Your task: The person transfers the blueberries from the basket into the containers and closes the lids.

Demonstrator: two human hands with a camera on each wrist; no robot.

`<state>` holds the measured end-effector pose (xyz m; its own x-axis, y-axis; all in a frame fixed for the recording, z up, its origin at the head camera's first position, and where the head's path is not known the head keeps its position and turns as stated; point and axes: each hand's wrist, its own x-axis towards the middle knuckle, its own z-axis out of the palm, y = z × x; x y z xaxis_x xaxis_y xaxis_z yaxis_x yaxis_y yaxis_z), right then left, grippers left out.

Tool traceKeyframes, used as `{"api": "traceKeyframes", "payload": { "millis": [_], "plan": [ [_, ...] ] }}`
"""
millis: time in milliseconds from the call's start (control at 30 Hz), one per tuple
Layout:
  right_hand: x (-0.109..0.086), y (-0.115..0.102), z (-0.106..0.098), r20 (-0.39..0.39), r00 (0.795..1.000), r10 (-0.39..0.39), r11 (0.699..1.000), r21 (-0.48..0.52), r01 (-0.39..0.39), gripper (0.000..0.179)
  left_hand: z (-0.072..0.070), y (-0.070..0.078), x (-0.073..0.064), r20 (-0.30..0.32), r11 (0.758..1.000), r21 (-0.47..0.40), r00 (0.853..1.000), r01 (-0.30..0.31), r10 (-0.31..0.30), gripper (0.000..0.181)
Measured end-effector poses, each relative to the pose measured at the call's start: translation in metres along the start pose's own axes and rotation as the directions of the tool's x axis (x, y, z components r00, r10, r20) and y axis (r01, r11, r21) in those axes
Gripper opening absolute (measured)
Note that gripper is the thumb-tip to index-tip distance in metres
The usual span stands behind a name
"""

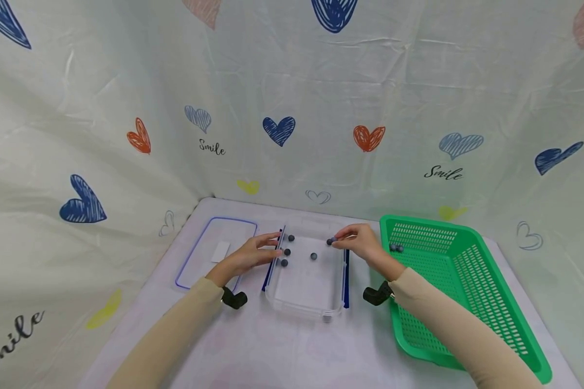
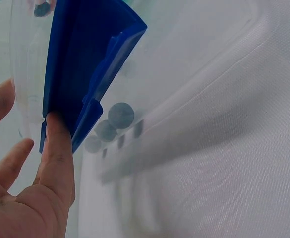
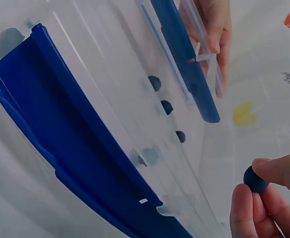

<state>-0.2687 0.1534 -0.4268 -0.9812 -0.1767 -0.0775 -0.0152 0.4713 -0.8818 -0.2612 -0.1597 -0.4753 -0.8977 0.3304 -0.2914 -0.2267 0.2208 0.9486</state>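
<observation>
A clear plastic box (image 1: 304, 286) with blue side latches stands in the middle of the table. My left hand (image 1: 245, 254) holds its left wall, and in the left wrist view a digit presses the blue latch (image 2: 78, 54) while other fingers lie across the wall. Over the box's back right part, my right hand (image 1: 362, 241) pinches a small dark ball (image 3: 255, 179) between thumb and fingertips. Inside the box, several similar balls lie apart: three near the left wall, one ball (image 1: 313, 256) nearer the middle.
A green slotted basket (image 1: 511, 292) stands at the right under my right forearm, with a few dark balls (image 1: 396, 248) at its left side. Left of the box lies a clear lid (image 1: 199, 248) with a blue rim and a white rectangle. A heart-printed curtain (image 1: 321, 81) hangs behind.
</observation>
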Motion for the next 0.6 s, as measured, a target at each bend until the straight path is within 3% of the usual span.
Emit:
{"api": "traceKeyframes", "payload": {
  "millis": [600],
  "plan": [
    [0.001, 0.004, 0.014, -0.008, 1.0, -0.026, 1.0, -0.006, 0.026, 0.02, -0.001, -0.001, -0.001, 0.008, 1.0, 0.002, 1.0, -0.006, 0.006, 0.07]
  ]
}}
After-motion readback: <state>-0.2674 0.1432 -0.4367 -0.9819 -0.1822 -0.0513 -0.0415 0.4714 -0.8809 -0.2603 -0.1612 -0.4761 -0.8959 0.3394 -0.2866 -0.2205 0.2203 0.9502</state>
